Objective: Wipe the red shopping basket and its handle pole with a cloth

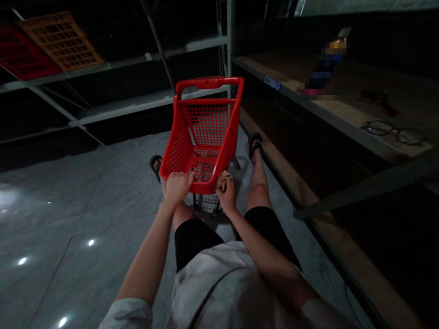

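A small red plastic shopping cart (pixel 173 151) stands upright between my legs, its handle turned away from me. My left hand (pixel 178 186) is wrapped over the cart's near rim at the left corner. At the near right corner, my right hand (pixel 226 196) pinches a crumpled brown cloth (pixel 224 180) against the rim; the cloth may be paper, I cannot tell. The cart's basket has mesh walls and floor, with nothing visible inside. Under it, part of a dark lower rack and a caster show.
On the right, a wooden shelf (pixel 318 107) carries glasses (pixel 394 131), a red-and-black object (pixel 380 101) and a blurred-out item (pixel 324 68). Metal racking (pixel 120 107) runs across the back, with orange (pixel 65 41) and red crates (pixel 24 52) at left. Grey floor (pixel 85 205) lies left.
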### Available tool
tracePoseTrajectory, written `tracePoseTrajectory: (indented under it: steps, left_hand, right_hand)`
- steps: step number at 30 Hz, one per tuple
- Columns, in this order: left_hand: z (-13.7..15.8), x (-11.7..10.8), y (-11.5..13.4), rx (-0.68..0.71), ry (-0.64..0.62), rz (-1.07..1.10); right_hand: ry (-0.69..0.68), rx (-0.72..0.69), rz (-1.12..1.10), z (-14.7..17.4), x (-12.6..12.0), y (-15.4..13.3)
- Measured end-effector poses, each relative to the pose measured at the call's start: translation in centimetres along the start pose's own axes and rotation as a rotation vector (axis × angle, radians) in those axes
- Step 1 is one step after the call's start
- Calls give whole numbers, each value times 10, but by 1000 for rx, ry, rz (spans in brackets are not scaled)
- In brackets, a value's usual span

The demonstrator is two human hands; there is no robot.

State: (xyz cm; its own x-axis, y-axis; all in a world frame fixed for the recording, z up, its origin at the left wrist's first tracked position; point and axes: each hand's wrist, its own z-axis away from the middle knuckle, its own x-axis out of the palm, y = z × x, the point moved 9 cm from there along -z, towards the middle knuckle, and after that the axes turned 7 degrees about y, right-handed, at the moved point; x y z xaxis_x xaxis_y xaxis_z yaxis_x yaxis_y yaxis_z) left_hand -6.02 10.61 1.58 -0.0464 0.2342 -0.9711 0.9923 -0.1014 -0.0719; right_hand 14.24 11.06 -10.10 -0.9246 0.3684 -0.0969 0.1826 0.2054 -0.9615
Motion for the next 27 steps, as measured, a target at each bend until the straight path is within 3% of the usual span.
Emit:
tracePoseTrajectory:
  steps: [2,4,9,11,13,15,18,20,24,27]
  left_hand:
    - [-1,4,2,-19,50,-48]
    - [-1,6,5,-59,76,-53]
    - [-4,-3,19,-171,113,-61]
    - [-6,-4,30,-202,100,-49]
    - [-8,-6,43,-219,97,-32]
    - [-9,-7,58,-193,109,0]
    - [-10,-13,78,-56,140,130]
    - [-9,-19,82,55,159,261]
    - [-6,-29,56,142,193,257]
    - [-5,-22,35,174,154,150]
  right_hand:
    - [-69,57,-4,12,7,15]
    - [-45,55,-29,12,2,7]
    - [159,-196,-83,-11,-26,-75]
    - [170,-268,-73,-12,-29,-89]
    - [166,-265,-26,-9,-30,-76]
    - [145,-155,26,-3,-30,-39]
    - [86,84,74,4,-31,21]
    - [105,131,66,1,-36,31]
    - [269,-45,-45,-18,-49,-22]
    - [290,-172,-100,-23,-42,-57]
